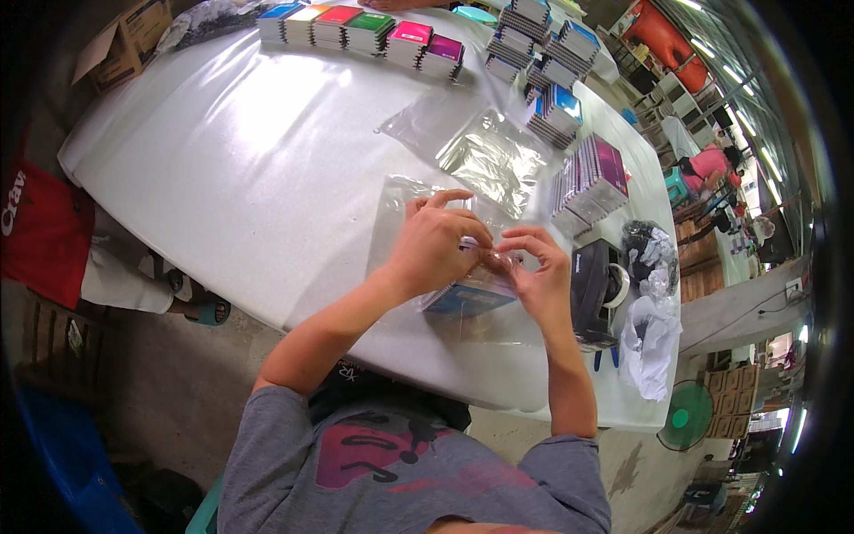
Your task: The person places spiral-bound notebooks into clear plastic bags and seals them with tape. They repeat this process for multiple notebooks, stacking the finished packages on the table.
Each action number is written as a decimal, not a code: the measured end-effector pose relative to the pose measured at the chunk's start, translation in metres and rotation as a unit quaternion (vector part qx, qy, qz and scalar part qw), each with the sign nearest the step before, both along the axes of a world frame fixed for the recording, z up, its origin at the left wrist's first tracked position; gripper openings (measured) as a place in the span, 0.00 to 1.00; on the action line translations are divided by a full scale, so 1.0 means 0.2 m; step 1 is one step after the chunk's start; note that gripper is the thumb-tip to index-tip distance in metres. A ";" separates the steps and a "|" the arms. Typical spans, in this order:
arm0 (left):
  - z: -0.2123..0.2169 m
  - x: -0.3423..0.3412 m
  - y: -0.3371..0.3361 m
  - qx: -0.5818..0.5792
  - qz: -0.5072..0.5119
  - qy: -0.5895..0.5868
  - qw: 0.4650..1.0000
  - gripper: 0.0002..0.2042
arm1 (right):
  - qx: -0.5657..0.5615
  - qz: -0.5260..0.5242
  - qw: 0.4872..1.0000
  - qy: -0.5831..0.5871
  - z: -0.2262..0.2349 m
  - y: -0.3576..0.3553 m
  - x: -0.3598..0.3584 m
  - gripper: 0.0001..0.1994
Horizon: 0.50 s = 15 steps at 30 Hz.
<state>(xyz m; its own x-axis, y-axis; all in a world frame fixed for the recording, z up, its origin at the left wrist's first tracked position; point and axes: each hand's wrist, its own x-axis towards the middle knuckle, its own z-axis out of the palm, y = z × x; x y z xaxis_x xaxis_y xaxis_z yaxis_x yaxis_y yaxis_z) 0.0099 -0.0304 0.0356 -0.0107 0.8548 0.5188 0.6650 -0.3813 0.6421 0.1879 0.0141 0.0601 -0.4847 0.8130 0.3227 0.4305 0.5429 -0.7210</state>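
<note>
Both my hands meet over a clear plastic bag [387, 214] lying near the table's front edge. Inside or under the film is a blue-covered spiral notebook [471, 300], partly hidden by my hands; whether it is one or a small stack I cannot tell. My left hand [436, 242] pinches the film from the left, its index finger raised and bent. From the right, my right hand [540, 271] pinches the bunched plastic with thumb and fingers, close to the left fingertips. Just right of it stands a black tape dispenser [589, 289] with a pale roll.
More clear bags [494, 160] lie flat beyond my hands. Purple notebooks [592, 182] are stacked at the right, with blue notebook stacks [553, 111] behind. A row of coloured notebooks [365, 31] lines the far edge. Crumpled plastic [648, 329] sits beside the dispenser.
</note>
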 end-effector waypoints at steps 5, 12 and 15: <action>0.07 0.03 -0.04 -0.013 -0.003 0.028 1.000 0.28 | 0.070 -0.031 0.993 -0.087 0.02 -0.03 0.01 0.09; 0.14 0.03 -0.16 -0.054 -0.029 0.097 0.993 0.47 | 0.214 -0.024 0.945 -0.248 0.12 -0.14 -0.02 0.11; 0.10 0.04 -0.18 -0.035 -0.020 0.138 0.990 0.38 | 0.212 0.004 0.917 -0.339 0.14 -0.24 0.00 0.19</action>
<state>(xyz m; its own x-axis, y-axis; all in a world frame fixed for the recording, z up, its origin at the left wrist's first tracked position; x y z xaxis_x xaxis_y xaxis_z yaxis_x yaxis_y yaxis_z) 0.0183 -0.0672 0.0564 0.1577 0.8856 0.4368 0.8044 -0.3718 0.4634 0.1882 -0.0345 0.0880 -0.6959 0.6799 0.2313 0.6965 0.7174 -0.0132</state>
